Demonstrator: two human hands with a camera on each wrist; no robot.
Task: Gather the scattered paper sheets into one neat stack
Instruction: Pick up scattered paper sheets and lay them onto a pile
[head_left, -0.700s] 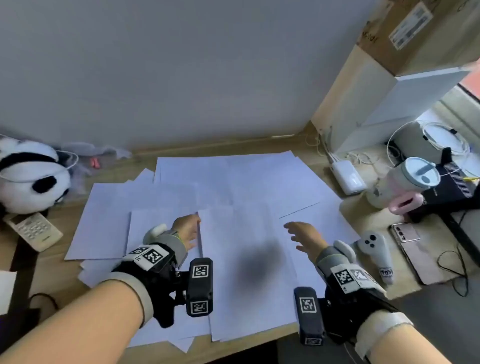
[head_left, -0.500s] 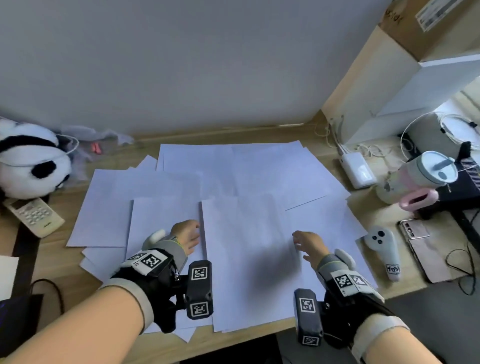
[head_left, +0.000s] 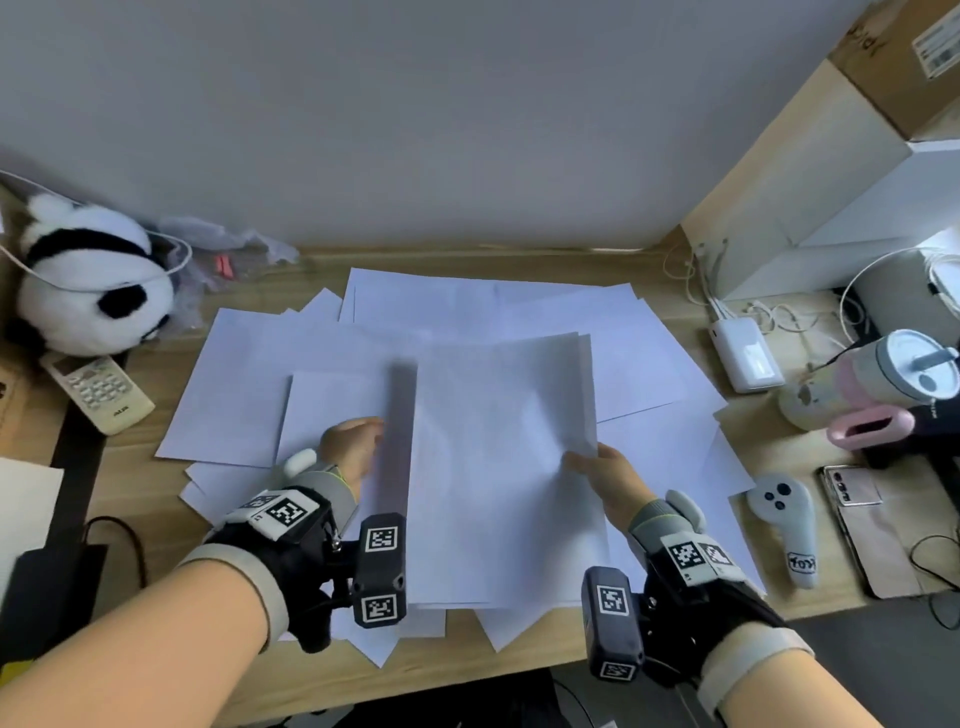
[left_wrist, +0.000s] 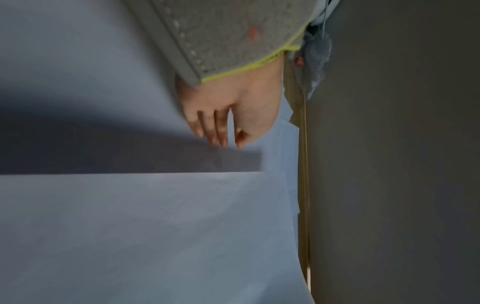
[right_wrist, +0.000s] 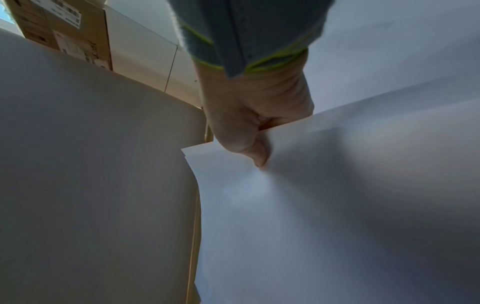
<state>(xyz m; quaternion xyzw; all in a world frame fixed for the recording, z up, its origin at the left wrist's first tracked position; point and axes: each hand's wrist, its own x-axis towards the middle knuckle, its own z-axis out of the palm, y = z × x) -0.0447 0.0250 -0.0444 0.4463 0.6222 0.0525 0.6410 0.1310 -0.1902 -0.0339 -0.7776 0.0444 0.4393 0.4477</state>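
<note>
Several white paper sheets (head_left: 244, 374) lie spread and overlapping on the wooden desk (head_left: 135, 467). A thin bundle of sheets (head_left: 498, 457) in the middle is raised off the pile, casting a dark shadow along its left edge. My right hand (head_left: 589, 460) pinches this bundle's right edge; the right wrist view shows the thumb (right_wrist: 255, 152) pressed on top of the bundle (right_wrist: 324, 205). My left hand (head_left: 358, 441) rests on the sheet beside the bundle's left edge. In the left wrist view its fingers (left_wrist: 218, 131) are straight, holding nothing, tips at the shadow under the raised bundle (left_wrist: 142, 226).
A panda plush (head_left: 88, 280) and a remote (head_left: 98, 392) sit at the left. To the right are a white charger (head_left: 748, 361) with cables, a lidded cup (head_left: 883, 379), a white controller (head_left: 784, 519) and a phone (head_left: 852, 486). A cardboard box (head_left: 904, 57) tops a white cabinet.
My right hand went from hovering open over the sheets to pinching the middle bundle's right edge and lifting it. The left hand stayed by the bundle's left edge.
</note>
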